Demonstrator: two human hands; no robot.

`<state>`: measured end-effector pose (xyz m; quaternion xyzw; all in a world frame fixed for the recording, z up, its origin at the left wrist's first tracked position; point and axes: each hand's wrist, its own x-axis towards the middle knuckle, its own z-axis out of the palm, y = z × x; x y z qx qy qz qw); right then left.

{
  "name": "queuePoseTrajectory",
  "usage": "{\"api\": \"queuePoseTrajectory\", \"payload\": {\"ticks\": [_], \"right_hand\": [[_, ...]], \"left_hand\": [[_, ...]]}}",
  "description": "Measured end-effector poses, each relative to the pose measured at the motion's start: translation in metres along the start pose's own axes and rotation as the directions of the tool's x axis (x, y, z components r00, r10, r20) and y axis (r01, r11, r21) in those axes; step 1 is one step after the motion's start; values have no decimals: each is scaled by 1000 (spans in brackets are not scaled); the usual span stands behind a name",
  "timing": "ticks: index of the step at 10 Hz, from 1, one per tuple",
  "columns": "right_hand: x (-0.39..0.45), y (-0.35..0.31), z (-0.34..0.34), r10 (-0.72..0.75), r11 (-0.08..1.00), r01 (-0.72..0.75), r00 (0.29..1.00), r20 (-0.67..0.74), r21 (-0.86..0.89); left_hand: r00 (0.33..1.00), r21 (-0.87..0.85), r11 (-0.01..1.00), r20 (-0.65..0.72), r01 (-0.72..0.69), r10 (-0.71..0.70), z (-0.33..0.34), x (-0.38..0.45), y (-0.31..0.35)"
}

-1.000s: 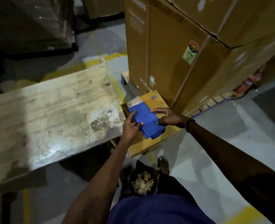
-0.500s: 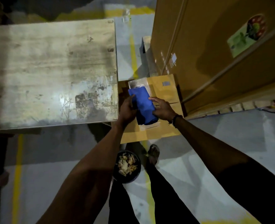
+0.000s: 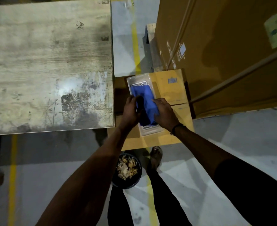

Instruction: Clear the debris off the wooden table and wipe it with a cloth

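At your ten o'clock the worn wooden table (image 3: 49, 62) stands on the grey floor (image 3: 232, 144), which also carries a small cardboard box (image 3: 172, 88) at twelve o'clock (a clear tray (image 3: 138, 79) lies on it) and a dark bowl of debris (image 3: 127, 170) at six o'clock.

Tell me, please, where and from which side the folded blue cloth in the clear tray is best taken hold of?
Probably its near end, from above. The blue cloth lies folded flat along the clear tray, whose walls block a sideways approach. The left hand and right hand already flank that end, so pinching the stacked layers together there should lift the cloth out without unfolding it.
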<state>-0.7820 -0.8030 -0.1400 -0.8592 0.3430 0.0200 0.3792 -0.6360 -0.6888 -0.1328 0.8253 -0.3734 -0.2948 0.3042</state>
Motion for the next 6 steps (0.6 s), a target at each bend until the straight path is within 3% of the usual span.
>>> {"api": "queuePoseTrajectory", "payload": {"ticks": [3, 4, 6], "right_hand": [[4, -6, 8, -41, 962, 53, 998, 49, -269], [4, -7, 10, -47, 942, 61, 998, 50, -329], [-4, -3, 9, -45, 990, 45, 999, -1, -136]], "left_hand": [[994, 205, 973, -20, 106, -104, 14, -13, 1], [977, 257, 945, 21, 201, -213, 19, -19, -1], [980, 220, 956, -54, 197, -189, 18, -37, 7]]}}
